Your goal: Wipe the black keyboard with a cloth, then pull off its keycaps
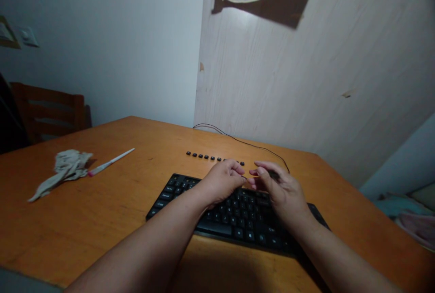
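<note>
A black keyboard (217,228) lies on the wooden table, slightly turned, beneath both hands. My left hand (220,184) is over its upper middle, thumb and forefinger pinched on a small dark piece that looks like a keycap (244,178). Just to the right, my right hand (280,188) hovers over the keyboard's right part, its fingers curved and apart, with nothing visible between them. Behind the keyboard is a row of several loose black keycaps (206,157); my left hand hides part of that row. My hands and forearms cover some of the keys.
A crumpled pale cloth (70,168) and a white brush-like stick (113,160) with a pink end lie on the left of the table (112,220). A thin black cable (244,141) curves along the back. Beyond are a wall and a wooden chair (50,102).
</note>
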`<act>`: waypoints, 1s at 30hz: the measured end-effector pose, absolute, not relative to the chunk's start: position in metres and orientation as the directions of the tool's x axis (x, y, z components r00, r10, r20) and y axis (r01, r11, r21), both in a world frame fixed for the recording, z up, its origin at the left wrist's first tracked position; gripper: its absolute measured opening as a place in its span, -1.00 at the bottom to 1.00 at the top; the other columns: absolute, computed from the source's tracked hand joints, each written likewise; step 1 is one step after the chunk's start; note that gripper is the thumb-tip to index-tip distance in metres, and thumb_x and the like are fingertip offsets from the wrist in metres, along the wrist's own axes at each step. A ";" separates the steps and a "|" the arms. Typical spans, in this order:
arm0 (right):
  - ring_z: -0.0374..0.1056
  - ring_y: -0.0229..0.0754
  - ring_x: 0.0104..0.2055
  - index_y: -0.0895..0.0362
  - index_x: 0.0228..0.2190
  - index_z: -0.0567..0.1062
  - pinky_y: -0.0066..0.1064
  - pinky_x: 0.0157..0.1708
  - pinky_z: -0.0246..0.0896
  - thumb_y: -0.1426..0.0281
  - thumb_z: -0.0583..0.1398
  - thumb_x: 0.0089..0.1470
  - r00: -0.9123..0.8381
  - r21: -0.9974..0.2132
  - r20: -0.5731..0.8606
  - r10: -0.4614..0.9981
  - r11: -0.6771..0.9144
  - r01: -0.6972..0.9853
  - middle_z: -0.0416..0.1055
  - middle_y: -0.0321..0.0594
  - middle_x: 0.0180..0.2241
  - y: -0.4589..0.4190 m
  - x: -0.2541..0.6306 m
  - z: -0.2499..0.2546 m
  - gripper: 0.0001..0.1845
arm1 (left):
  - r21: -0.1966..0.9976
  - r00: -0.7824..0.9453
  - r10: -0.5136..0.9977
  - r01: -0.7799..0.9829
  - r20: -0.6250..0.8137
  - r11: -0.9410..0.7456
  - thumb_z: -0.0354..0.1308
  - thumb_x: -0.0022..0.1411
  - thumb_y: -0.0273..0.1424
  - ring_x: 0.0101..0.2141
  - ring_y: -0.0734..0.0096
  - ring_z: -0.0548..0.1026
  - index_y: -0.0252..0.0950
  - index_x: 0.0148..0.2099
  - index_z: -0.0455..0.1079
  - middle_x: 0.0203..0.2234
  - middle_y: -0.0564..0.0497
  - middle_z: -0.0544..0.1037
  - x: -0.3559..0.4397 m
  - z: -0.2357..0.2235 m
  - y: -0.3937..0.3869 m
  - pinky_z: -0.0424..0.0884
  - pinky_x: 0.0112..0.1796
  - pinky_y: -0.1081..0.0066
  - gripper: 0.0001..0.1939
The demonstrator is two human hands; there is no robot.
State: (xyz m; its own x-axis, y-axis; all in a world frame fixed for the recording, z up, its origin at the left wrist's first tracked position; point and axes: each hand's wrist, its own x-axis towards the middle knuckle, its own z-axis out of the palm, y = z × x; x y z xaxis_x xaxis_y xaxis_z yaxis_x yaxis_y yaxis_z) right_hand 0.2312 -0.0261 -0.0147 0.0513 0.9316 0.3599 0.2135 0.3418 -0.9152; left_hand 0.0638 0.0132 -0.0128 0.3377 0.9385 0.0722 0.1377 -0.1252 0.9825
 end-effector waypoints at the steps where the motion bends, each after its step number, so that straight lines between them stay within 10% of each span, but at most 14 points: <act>1: 0.47 -0.12 -0.30 0.08 -0.13 0.49 -0.26 -0.25 0.41 0.11 0.20 0.14 0.023 -0.873 0.409 0.912 0.383 0.303 0.52 -0.15 -0.27 -0.024 0.233 -0.017 -0.64 | 0.989 0.335 0.940 0.106 0.059 -0.100 0.18 0.04 -0.48 -0.51 0.54 0.36 -0.30 -0.25 0.34 -0.53 0.13 0.41 0.064 -0.012 0.013 0.19 -0.49 0.53 -0.82; 7: 0.42 -0.11 -0.24 0.08 -0.20 0.51 -0.28 -0.22 0.33 0.26 0.21 0.15 -0.240 -0.444 0.576 0.781 0.546 0.710 0.50 -0.17 -0.28 -0.019 0.239 -0.026 -0.79 | 1.000 0.349 0.937 -0.016 0.020 -0.016 0.14 0.07 -0.53 -0.51 0.52 0.40 -0.32 -0.32 0.34 -0.57 0.08 0.45 0.064 -0.010 0.013 0.25 -0.44 0.51 -0.92; 13: 0.42 -0.11 -0.23 0.06 -0.22 0.50 -0.32 -0.25 0.29 0.32 0.17 0.16 -0.290 -0.278 0.534 0.794 0.489 0.827 0.49 -0.20 -0.29 -0.025 0.237 -0.017 -0.85 | 1.000 0.345 0.938 -0.024 0.007 0.002 0.14 0.07 -0.57 -0.51 0.52 0.42 -0.33 -0.29 0.36 -0.56 0.08 0.46 0.065 -0.008 0.011 0.28 -0.43 0.51 -0.88; 21: 0.43 -0.12 -0.27 0.05 -0.24 0.51 -0.34 -0.28 0.27 0.29 0.16 0.16 -0.238 -0.295 0.511 0.826 0.428 0.854 0.51 -0.23 -0.31 -0.022 0.245 -0.012 -0.83 | 0.994 0.240 0.965 -0.006 0.106 -0.108 0.22 0.06 -0.49 -0.47 0.53 0.37 -0.35 -0.26 0.45 -0.46 0.05 0.48 0.059 0.005 0.006 0.25 -0.42 0.52 -0.87; 26: 0.44 -0.10 -0.30 0.05 -0.26 0.54 -0.32 -0.31 0.30 0.21 0.16 0.15 -0.091 -0.434 0.523 0.847 0.357 0.827 0.52 -0.20 -0.32 -0.016 0.259 -0.006 -0.77 | 0.939 0.532 0.809 -0.337 0.250 -0.068 0.22 0.16 -0.32 -0.60 0.60 0.26 -0.29 -0.20 0.52 -0.61 0.10 0.39 0.042 0.054 -0.020 0.16 -0.52 0.53 -0.81; 30: 0.45 -0.06 -0.28 0.06 -0.27 0.54 -0.27 -0.30 0.33 0.18 0.16 0.13 -0.064 -0.488 0.544 0.837 0.378 0.787 0.52 -0.18 -0.33 -0.013 0.267 -0.006 -0.74 | 0.912 0.629 0.728 -0.411 0.271 0.015 0.25 0.13 -0.18 -0.64 0.52 0.30 -0.24 -0.24 0.56 -0.71 0.08 0.34 -0.005 -0.021 -0.055 0.23 -0.51 0.45 -0.75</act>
State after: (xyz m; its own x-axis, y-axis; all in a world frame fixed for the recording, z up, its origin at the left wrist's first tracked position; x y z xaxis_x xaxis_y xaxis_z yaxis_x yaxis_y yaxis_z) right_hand 0.2670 -0.0125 -0.0064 -0.0641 0.8367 0.5439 0.7868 0.3776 -0.4883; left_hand -0.0055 -0.0550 -0.0207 0.6295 0.7281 0.2715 -0.4109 0.0154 0.9115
